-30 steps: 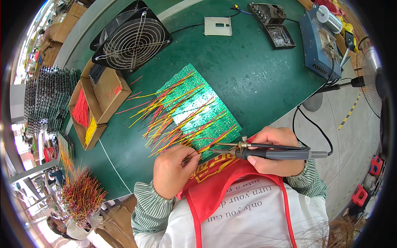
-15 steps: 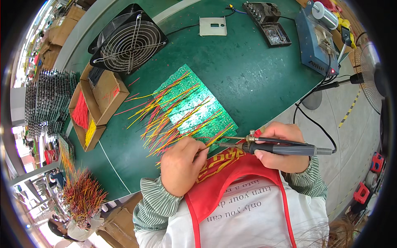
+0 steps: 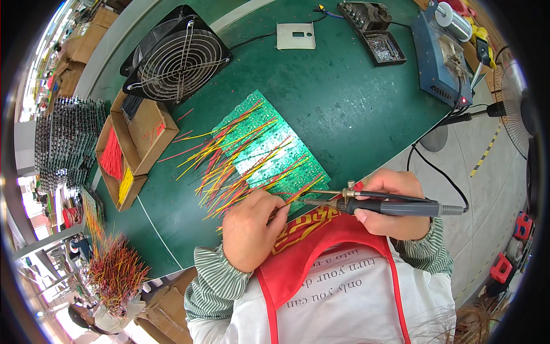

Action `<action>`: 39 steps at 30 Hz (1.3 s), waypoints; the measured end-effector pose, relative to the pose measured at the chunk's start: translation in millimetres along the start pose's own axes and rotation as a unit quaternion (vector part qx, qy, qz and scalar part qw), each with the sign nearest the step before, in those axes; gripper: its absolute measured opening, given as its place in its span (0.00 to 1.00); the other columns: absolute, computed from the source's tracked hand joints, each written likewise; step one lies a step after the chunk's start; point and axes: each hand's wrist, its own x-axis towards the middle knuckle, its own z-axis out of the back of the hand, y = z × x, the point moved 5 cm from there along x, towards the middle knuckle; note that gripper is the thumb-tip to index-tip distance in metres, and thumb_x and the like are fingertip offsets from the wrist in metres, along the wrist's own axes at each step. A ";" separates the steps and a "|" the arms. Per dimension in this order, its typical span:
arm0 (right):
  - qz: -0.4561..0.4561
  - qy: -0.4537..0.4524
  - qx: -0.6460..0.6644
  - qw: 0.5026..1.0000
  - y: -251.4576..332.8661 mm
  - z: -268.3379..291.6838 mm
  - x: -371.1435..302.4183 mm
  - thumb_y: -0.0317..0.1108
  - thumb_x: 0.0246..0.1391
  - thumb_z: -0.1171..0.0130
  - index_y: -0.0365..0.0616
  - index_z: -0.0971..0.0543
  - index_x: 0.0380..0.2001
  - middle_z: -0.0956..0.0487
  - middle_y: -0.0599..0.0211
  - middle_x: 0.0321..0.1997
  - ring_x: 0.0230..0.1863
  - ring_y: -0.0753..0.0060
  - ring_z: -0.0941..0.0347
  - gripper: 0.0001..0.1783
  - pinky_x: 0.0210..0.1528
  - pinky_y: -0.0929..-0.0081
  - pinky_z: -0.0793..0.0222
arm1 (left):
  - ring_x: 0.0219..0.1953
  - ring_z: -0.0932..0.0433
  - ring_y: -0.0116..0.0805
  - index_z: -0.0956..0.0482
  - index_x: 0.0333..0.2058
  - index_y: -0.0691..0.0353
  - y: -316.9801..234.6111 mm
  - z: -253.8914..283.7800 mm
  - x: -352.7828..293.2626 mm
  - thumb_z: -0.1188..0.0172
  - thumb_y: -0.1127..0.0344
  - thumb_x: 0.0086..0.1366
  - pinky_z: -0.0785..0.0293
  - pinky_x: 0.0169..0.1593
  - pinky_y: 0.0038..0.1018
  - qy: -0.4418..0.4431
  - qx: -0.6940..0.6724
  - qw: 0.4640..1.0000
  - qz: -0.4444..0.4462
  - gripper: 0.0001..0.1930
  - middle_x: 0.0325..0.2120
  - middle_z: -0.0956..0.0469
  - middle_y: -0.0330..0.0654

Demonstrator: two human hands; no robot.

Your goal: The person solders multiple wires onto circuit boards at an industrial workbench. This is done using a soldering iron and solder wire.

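Observation:
My right hand (image 3: 395, 203) is wrapped round a grey soldering iron (image 3: 395, 207) with a thin brass-fitted feed tube along its side. The iron points left, its tip at the near corner of a green circuit board (image 3: 269, 152). There my left hand (image 3: 252, 229) is closed, thumb and forefinger pinching a thin wire whose held part is mostly hidden. Rows of red, yellow and dark wires (image 3: 220, 166) stick out from the board, their loose ends fanning left across the green table. Whether the tip touches the board is too small to tell.
A cardboard box (image 3: 140, 157) of sorted wires and a black fan (image 3: 183, 63) stand left. At the back are a white panel (image 3: 295, 36) and a black tray (image 3: 384, 47). A blue soldering unit (image 3: 438, 63) with a solder reel (image 3: 452, 20) sits right; its cable (image 3: 441, 172) hangs beside the table.
Both hands stay nearly in place, the iron's tip still at the board's near corner. The view has shifted very slightly.

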 end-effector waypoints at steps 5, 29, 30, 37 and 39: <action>-0.023 -0.005 -0.002 1.000 3.9 8.5 -3.8 0.26 0.39 0.36 0.38 0.27 0.24 0.24 0.68 0.16 0.17 0.82 0.29 0.10 0.20 0.82 0.36 | 0.26 0.24 0.42 0.22 0.29 0.61 -0.6 16.4 -0.7 0.37 0.71 0.53 0.28 0.29 0.32 -0.032 -0.008 0.999 -0.007 0.04 0.26 0.24 0.43; -0.055 -0.015 0.008 0.998 -10.4 16.2 -7.5 0.27 0.39 0.36 0.39 0.27 0.24 0.25 0.71 0.17 0.18 0.85 0.30 0.10 0.21 0.83 0.37 | 0.23 0.26 0.39 0.23 0.27 0.61 -12.0 -15.4 17.7 0.38 0.70 0.54 0.30 0.27 0.31 0.022 0.006 0.999 -0.026 0.04 0.23 0.27 0.41; -0.055 -0.016 0.007 0.998 -10.2 16.9 -7.7 0.27 0.39 0.36 0.39 0.27 0.24 0.25 0.71 0.17 0.18 0.85 0.30 0.10 0.21 0.83 0.37 | 0.22 0.27 0.36 0.23 0.27 0.62 -12.0 -15.7 18.2 0.37 0.71 0.54 0.32 0.26 0.29 0.024 0.003 0.999 -0.029 0.04 0.23 0.27 0.41; -0.049 -0.051 0.036 0.997 1.6 25.2 -2.9 0.27 0.40 0.36 0.39 0.27 0.25 0.24 0.71 0.19 0.19 0.86 0.30 0.10 0.22 0.85 0.36 | 0.22 0.27 0.35 0.22 0.28 0.63 -10.6 -7.0 17.5 0.37 0.71 0.55 0.31 0.26 0.29 0.022 0.005 0.999 -0.026 0.04 0.23 0.27 0.41; -0.067 -0.064 0.068 0.993 -1.4 28.4 -0.4 0.27 0.40 0.36 0.39 0.27 0.26 0.23 0.72 0.19 0.20 0.86 0.30 0.10 0.22 0.85 0.36 | 0.22 0.26 0.33 0.22 0.29 0.65 -8.4 -0.6 18.0 0.38 0.74 0.54 0.30 0.26 0.28 0.024 -0.021 0.999 -0.025 0.03 0.24 0.25 0.42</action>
